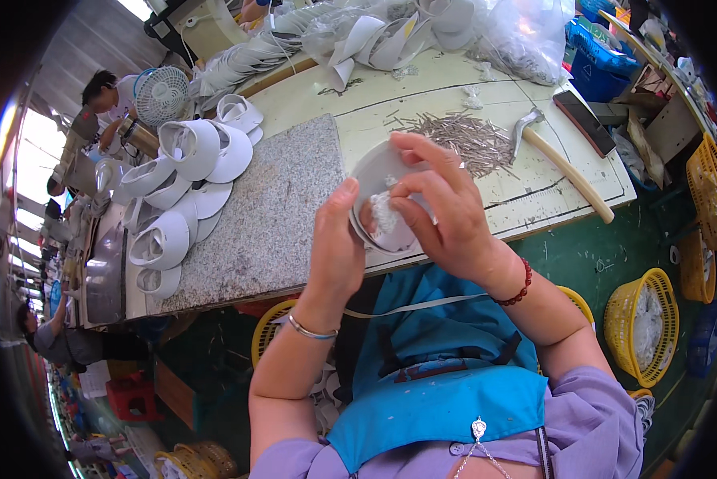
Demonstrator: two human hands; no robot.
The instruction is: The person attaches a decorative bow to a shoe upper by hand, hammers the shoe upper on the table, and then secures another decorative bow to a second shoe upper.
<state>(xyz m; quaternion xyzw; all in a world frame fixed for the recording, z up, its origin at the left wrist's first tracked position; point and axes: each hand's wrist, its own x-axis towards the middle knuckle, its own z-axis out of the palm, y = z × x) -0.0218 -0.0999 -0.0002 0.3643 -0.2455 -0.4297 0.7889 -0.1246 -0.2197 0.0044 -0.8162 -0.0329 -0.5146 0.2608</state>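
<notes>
Over the front edge of the table, my left hand (336,243) is wrapped round the left side of a white, curved piece (367,172) that looks like a sun visor. Its hollow faces me. Inside the hollow is a crumpled white wad (385,215), which could be thin plastic or tissue. The fingertips of my right hand (450,207) pinch at this wad, thumb and forefinger together, the other fingers curved above. Behind my right hand lies a loose pile of thin, grey-brown, nail-like pieces (462,140). Part of the visor is hidden by my fingers.
A speckled stone slab (271,207) lies left of my hands, with several white visors (195,152) stacked beyond. To the right rest a wooden-handled hammer (570,172) and a dark block (584,124). Yellow baskets (614,327) stand on the floor. A fan (162,94) and co-workers are further left.
</notes>
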